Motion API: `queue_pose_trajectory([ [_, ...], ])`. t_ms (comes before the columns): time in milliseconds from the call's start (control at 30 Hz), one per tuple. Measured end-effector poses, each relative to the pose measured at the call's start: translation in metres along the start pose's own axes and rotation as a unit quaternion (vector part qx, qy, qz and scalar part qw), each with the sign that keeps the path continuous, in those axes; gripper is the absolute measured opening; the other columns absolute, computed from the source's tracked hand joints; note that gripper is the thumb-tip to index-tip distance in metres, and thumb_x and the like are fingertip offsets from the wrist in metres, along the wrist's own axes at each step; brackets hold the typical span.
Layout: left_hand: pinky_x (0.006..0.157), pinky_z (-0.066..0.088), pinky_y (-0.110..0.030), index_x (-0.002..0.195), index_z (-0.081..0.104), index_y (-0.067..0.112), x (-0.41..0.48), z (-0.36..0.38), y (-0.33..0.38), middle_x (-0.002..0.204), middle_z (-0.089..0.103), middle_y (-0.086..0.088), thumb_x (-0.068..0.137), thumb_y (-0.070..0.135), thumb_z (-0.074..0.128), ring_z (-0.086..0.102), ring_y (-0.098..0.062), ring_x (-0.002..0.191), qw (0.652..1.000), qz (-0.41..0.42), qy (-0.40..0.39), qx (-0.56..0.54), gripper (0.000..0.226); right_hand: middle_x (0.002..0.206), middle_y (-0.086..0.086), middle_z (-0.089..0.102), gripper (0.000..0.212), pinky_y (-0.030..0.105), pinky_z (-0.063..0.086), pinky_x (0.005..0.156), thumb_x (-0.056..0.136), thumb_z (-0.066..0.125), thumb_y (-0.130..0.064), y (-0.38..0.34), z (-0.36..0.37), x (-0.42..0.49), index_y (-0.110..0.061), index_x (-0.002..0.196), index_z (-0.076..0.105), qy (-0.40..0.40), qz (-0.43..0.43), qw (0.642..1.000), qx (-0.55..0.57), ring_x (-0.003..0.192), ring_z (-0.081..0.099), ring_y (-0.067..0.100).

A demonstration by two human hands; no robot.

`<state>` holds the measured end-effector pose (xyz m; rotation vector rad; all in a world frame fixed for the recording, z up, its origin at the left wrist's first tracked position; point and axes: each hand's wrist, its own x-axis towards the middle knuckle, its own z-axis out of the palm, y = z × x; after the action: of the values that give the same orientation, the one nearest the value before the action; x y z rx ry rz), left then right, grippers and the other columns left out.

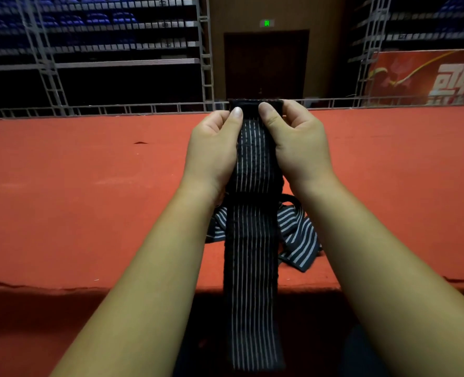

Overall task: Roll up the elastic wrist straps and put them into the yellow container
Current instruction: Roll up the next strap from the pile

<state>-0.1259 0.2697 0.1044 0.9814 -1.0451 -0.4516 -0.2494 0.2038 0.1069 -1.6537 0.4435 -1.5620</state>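
The left grip (214,148) and the right grip (298,142) both pinch the top end of the striped strap (252,254), and the rest hangs down long and floppy past the edge of the red bench (89,186). It looks soft, light and stretchy, so I think the end needs a tight hold and a snug roll, or it may spring loose. A second strap (298,240) lies crumpled on the bench; no yellow container shows.

Bare red table (89,186) spreads wide on both sides; a heap of striped straps (296,235) lies centre, metal railing (144,106) behind.
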Motion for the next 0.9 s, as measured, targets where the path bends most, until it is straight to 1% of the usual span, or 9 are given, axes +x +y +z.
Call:
queue_pose_trajectory([
  [133,0.081,0.063,-0.041,0.11,0.074,0.012,-0.004,-0.009,-0.003,0.102,0.081,-0.012,0.11,0.028,0.063,0.076,-0.018,0.087,1.0,0.006,-0.01,0.018,0.02,0.105,0.003,0.083,0.015,0.037,0.063,0.091,0.106,0.069,-0.02,0.002,0.002,-0.007,-0.01,0.113,0.079,-0.024,0.032,0.999,0.014,0.099,0.078,0.016],
  [267,0.063,0.057,-0.029,0.113,0.073,0.015,-0.006,-0.021,-0.034,0.092,0.076,-0.003,0.109,0.028,0.063,0.071,-0.012,0.074,0.997,-0.036,-0.007,0.07,0.017,0.091,-0.006,0.081,0.013,0.02,0.056,0.071,0.107,0.068,-0.02,0.032,-0.001,-0.018,-0.013,0.109,0.078,-0.048,0.088,0.994,-0.04,0.079,0.073,0.001],
  [333,0.056,0.052,-0.026,0.111,0.073,0.016,-0.006,-0.028,-0.058,0.088,0.074,-0.001,0.109,0.028,0.064,0.067,-0.011,0.067,0.994,-0.059,-0.001,0.088,0.015,0.093,-0.003,0.081,0.011,0.023,0.056,0.071,0.107,0.067,-0.022,0.054,-0.001,-0.024,-0.016,0.109,0.077,-0.055,0.12,0.99,-0.056,0.077,0.073,0.003],
  [433,0.064,0.053,-0.033,0.107,0.074,0.02,-0.003,-0.038,-0.096,0.088,0.074,-0.001,0.107,0.031,0.067,0.067,-0.014,0.071,0.991,-0.082,0.008,0.109,0.013,0.102,0.01,0.081,0.01,0.03,0.058,0.071,0.107,0.067,-0.024,0.088,-0.001,-0.031,-0.024,0.112,0.076,-0.06,0.148,0.984,-0.078,0.08,0.074,0.011],
  [533,0.073,0.055,-0.042,0.106,0.076,0.026,0.0,-0.046,-0.127,0.092,0.077,0.002,0.103,0.035,0.068,0.069,-0.016,0.079,0.988,-0.094,0.005,0.119,0.013,0.094,0.005,0.079,0.009,0.044,0.062,0.076,0.105,0.067,-0.028,0.12,0.001,-0.034,-0.031,0.107,0.076,-0.06,0.168,0.98,-0.089,0.081,0.074,0.016],
  [600,0.075,0.057,-0.043,0.105,0.076,0.031,0.004,-0.05,-0.143,0.094,0.077,0.007,0.102,0.033,0.068,0.071,-0.014,0.084,0.989,-0.091,0.005,0.117,0.008,0.094,0.0,0.08,0.009,0.048,0.063,0.08,0.105,0.067,-0.028,0.139,0.003,-0.035,-0.031,0.108,0.076,-0.06,0.178,0.978,-0.095,0.086,0.077,0.018],
  [700,0.071,0.054,-0.031,0.11,0.075,0.037,0.012,-0.051,-0.16,0.096,0.076,0.014,0.106,0.024,0.066,0.07,-0.009,0.087,0.991,-0.076,-0.006,0.109,0.016,0.097,-0.005,0.081,0.011,0.037,0.06,0.077,0.107,0.066,-0.025,0.164,0.006,-0.031,-0.026,0.111,0.076,-0.049,0.193,0.977,-0.081,0.089,0.077,0.014],
  [767,0.069,0.053,-0.025,0.114,0.074,0.034,0.018,-0.051,-0.171,0.097,0.076,0.014,0.108,0.022,0.065,0.069,-0.006,0.086,0.992,-0.072,-0.017,0.101,0.016,0.097,-0.006,0.081,0.012,0.031,0.056,0.075,0.107,0.065,-0.023,0.177,0.008,-0.028,-0.024,0.112,0.076,-0.041,0.203,0.975,-0.076,0.087,0.076,0.01],
  [900,0.068,0.051,-0.026,0.115,0.075,0.024,0.029,-0.051,-0.197,0.096,0.073,0.007,0.11,0.026,0.063,0.065,-0.008,0.079,0.992,-0.076,-0.009,0.099,0.013,0.101,-0.007,0.082,0.014,0.034,0.06,0.08,0.106,0.066,-0.025,0.203,0.01,-0.025,-0.024,0.113,0.078,-0.026,0.212,0.974,-0.076,0.092,0.077,0.011],
])
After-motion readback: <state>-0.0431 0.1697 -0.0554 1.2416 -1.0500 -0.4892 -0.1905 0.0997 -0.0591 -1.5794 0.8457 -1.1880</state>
